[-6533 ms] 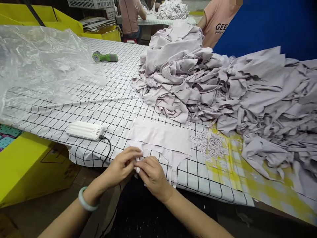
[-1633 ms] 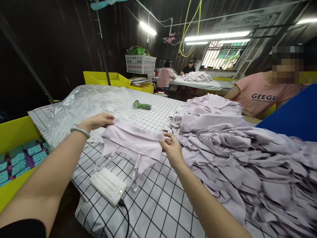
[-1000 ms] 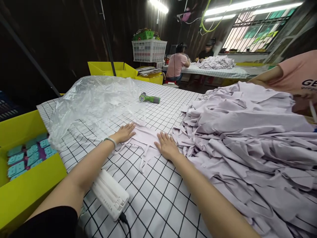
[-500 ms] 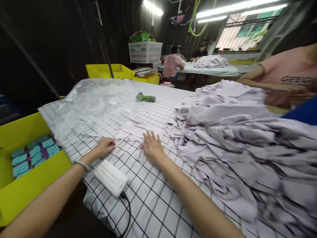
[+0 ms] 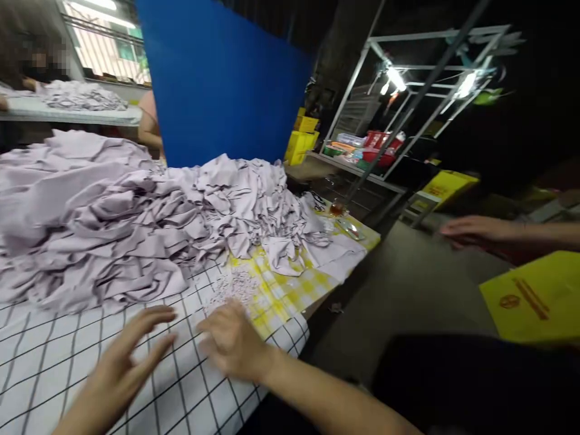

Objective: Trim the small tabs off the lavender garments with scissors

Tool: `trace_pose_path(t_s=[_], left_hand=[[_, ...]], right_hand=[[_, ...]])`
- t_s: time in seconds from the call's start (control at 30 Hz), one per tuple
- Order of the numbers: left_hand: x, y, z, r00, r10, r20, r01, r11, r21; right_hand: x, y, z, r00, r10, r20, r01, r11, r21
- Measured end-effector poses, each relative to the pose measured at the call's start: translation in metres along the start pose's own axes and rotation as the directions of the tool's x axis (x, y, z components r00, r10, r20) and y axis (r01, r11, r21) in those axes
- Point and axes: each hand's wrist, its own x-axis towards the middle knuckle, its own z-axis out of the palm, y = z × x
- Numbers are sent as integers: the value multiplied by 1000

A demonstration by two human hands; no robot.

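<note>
My left hand point(image 5: 129, 356) hangs over the black-and-white checked tablecloth point(image 5: 45, 356), its thumb and fingers apart and nothing between them. Just to its right is my right hand point(image 5: 235, 341), smeared by motion, its fingers partly curled. I cannot make out whether it holds anything. Small pale lilac fabric scraps point(image 5: 238, 284) lie scattered just beyond the right hand. Behind both hands spreads a large heap of pale lilac fabric pieces point(image 5: 149, 223), apart from the hands.
A yellow checked cloth point(image 5: 283, 302) covers the table's right end. Behind the heap stands a blue panel point(image 5: 226, 84). Another person's hand point(image 5: 480, 231) reaches in from the right, above a yellow box point(image 5: 537, 296). A metal-framed rack point(image 5: 369, 60) stands farther back.
The view has swung right, bringing the blue panel and rack into sight. My hands are off the flat lilac piece, which is out of view with the power bank and plastic sheet.
</note>
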Motion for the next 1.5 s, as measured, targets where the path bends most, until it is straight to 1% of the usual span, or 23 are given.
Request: trace_pose_path(t_s=[0.03,0.07,0.17,0.23,0.27,0.33,0.43,0.53,0.6,0.63,0.73,0.8,0.9,0.97,1.0,1.07,1.13,1.17,1.23,1.3,1.37,1.43,1.5], left_hand=[[18,27,33,996,36,76,-28,994,-107],[36,51,64,992,49,118,-27,982,-185],[84,107,142,979,60,193,16,929,-369],[110,138,188,964,67,258,70,871,-486],[121,152,209,953,69,296,103,843,-528],[140,175,251,930,44,364,180,810,-559],[166,193,301,904,-89,419,323,784,-530],[185,194,330,867,-232,441,443,765,-468],[192,191,339,844,-302,443,491,766,-415],[193,189,342,835,-332,439,509,769,-387],[195,188,346,813,-394,428,544,777,-317],[196,190,345,812,-401,425,545,782,-303],[198,201,334,839,-347,419,500,797,-340],[194,211,312,864,-298,406,457,803,-383],[188,215,296,874,-284,395,442,803,-400],[165,219,252,893,-266,363,413,805,-427],[129,216,195,900,-263,348,403,806,-434],[107,212,165,889,-276,365,424,799,-427],[59,200,105,823,-359,439,537,744,-398],[13,185,51,736,-489,468,667,642,-378],[-23,165,7,686,-609,397,728,573,-377],[-46,137,-27,676,-690,258,731,586,-349],[-59,103,-51,686,-721,102,718,646,-261]], right_hand=[[-17,34,-20,975,189,-114,-199,977,-78],[-34,68,-43,923,323,-209,-351,929,-117],[-76,165,-109,773,505,-383,-594,788,-162],[-93,212,-141,718,549,-427,-663,726,-183],[-99,228,-151,709,558,-431,-677,711,-193],[-104,243,-158,712,562,-422,-680,703,-210],[-107,236,-150,724,551,-416,-665,718,-206],[-116,226,-150,776,523,-352,-600,785,-157],[-124,236,-163,778,530,-336,-590,801,-102],[-128,248,-173,752,554,-357,-614,786,-75],[-136,296,-201,601,660,-451,-738,675,6],[-140,323,-212,528,715,-458,-785,617,59],[-145,333,-222,498,755,-426,-782,603,154],[-150,319,-234,492,761,-422,-751,617,237],[-154,306,-241,493,762,-421,-729,626,278],[-161,272,-258,516,759,-396,-677,645,354],[-167,231,-270,573,759,-308,-618,647,446],[-168,209,-272,610,762,-219,-586,619,523],[-162,168,-267,703,711,-29,-534,554,639],[-144,131,-246,788,602,128,-498,502,707],[-113,101,-211,848,471,244,-477,475,740],[-71,77,-164,882,346,321,-462,498,734],[-26,59,-112,911,246,330,-410,628,662]])
